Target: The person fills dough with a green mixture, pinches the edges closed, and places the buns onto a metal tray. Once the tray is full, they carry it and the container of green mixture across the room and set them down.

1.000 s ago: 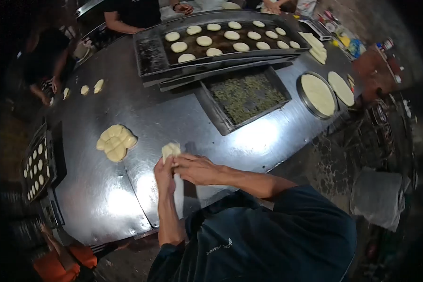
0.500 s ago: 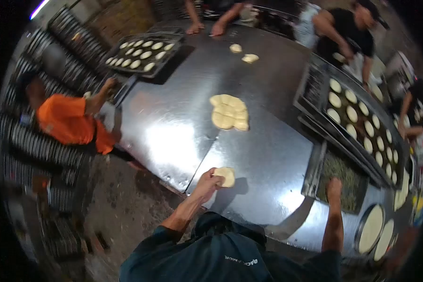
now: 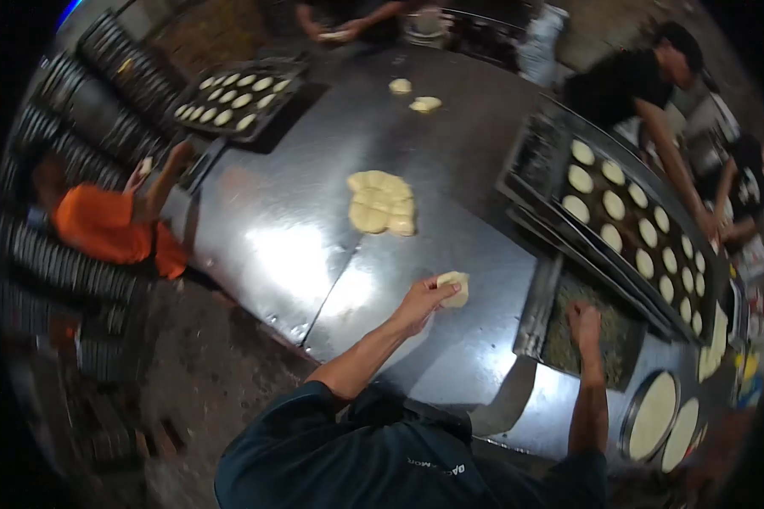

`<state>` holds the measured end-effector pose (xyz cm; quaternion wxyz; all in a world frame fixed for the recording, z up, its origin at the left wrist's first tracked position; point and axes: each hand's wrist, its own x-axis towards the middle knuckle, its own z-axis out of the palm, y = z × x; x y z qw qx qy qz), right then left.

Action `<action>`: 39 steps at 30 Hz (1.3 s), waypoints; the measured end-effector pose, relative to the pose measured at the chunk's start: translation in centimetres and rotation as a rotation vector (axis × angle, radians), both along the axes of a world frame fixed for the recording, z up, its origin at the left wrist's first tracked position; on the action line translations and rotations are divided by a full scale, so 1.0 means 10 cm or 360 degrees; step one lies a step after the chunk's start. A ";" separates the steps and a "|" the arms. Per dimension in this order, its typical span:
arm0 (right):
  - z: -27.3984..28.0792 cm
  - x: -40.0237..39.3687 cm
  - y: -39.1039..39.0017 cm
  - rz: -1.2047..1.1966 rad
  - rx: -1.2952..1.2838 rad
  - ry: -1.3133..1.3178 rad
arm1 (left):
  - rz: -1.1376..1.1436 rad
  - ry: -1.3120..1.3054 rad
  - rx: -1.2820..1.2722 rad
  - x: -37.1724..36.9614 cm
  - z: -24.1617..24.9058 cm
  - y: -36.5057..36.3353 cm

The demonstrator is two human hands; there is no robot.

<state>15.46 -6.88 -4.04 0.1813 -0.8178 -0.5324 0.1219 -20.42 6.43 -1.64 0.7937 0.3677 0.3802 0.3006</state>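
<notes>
My left hand (image 3: 429,301) pinches a flat round of pale dough (image 3: 456,297), held over the metal table (image 3: 450,356) just left of the filling tray. My right hand (image 3: 584,322) is down in a shallow metal tray (image 3: 528,321) of greenish, crumbly filling (image 3: 620,348). Its fingers are bunched together, and whatever they grip is hidden. Farther forward, a cluster of joined dough pieces (image 3: 382,204) lies mid-table. Beyond it are two small dough pieces, one nearer (image 3: 425,104) and one farther (image 3: 401,86).
Stacked baking trays (image 3: 607,229) with rows of dough ovals stand at the right. Round dough-filled pans (image 3: 654,416) sit at near right. Another loaded tray (image 3: 238,97) lies far left, beside a person in an orange shirt (image 3: 110,225). Other people work at the far and right sides.
My left hand has moved right and slightly forward with the dough round. My right hand has shifted a little within the filling tray. Across the table, a person's hands have come together around a pale piece.
</notes>
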 end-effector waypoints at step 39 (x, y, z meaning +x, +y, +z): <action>1.31 -0.84 -0.44 0.0057 0.0938 0.0218 | -0.0312 0.0162 0.1533 1.56 0.65 -0.85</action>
